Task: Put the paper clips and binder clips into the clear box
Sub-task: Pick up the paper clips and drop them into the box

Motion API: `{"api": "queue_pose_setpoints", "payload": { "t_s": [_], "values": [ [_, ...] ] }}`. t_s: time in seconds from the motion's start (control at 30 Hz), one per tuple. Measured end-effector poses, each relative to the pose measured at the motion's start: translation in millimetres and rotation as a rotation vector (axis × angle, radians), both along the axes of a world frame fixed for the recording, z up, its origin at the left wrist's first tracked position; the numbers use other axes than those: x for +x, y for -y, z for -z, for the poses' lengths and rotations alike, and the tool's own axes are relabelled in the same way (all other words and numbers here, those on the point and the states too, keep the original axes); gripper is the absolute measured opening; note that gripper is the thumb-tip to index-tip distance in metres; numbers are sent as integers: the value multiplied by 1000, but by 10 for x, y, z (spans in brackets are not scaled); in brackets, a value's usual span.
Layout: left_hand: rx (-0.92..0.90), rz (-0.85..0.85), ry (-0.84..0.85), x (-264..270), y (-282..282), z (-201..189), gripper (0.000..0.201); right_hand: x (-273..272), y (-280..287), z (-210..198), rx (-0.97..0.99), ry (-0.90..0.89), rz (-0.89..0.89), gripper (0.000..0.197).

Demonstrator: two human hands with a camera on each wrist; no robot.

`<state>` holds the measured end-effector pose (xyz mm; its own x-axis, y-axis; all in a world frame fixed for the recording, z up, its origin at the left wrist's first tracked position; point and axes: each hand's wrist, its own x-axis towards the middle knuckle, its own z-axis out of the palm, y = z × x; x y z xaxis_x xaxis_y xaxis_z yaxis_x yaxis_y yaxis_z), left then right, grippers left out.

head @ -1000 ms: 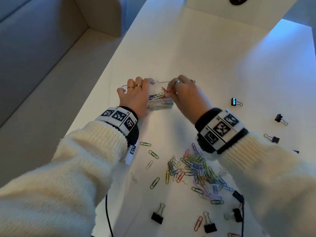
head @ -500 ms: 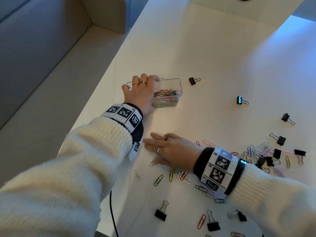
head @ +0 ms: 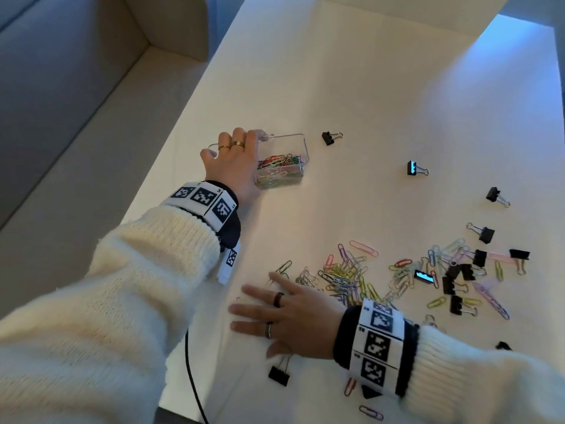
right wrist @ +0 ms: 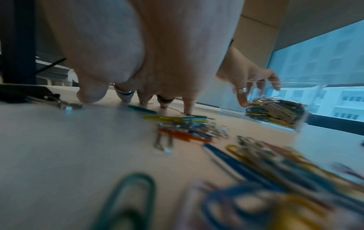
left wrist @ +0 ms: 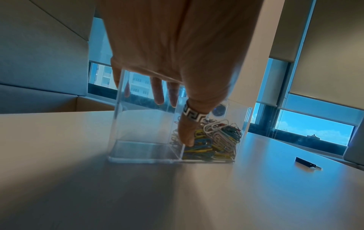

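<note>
The clear box point(head: 294, 138) stands on the white table, and its right compartment holds colourful paper clips point(head: 279, 162). My left hand point(head: 237, 148) grips the box at its left part: fingers over the far rim, thumb point(left wrist: 185, 135) down inside by the divider. My right hand point(head: 253, 313) lies flat on the table with fingers spread, at the left end of the loose paper clip pile point(head: 345, 276), its fingertips point(right wrist: 186, 109) touching the surface among clips. Black binder clips lie about, one point(head: 329, 138) right of the box, one point(head: 278, 375) by my right thumb.
More binder clips point(head: 458, 280) sit mixed with paper clips at the right, with others point(head: 413, 168) scattered farther out. A black cable point(head: 192, 384) hangs over the table's near edge. The table's left edge point(head: 171, 166) drops to a grey bench.
My right hand left the box, dropped to the near table and slid left, flat over the loose paper clips. The left hand kept its hold on the box.
</note>
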<state>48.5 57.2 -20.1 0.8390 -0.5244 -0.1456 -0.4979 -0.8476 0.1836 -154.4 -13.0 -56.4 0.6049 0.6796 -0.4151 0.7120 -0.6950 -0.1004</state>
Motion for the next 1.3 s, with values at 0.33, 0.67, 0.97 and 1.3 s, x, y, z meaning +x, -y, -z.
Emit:
{"api": "queue_pose_setpoints", "payload": {
  "t_s": [0.33, 0.67, 0.97, 1.3],
  "values": [
    [-267, 93, 150, -309, -106, -341, 81, -185, 814, -445, 464, -11, 737, 41],
    [346, 600, -764, -1210, -330, 85, 33, -410, 969, -416, 133, -602, 863, 13],
    [14, 572, -635, -1482, -89, -9, 23, -588, 1152, -599, 200, -326, 927, 22],
    [300, 705, -372, -2081, 318, 115, 31, -803, 953, -314, -31, -144, 882, 83]
  ]
}}
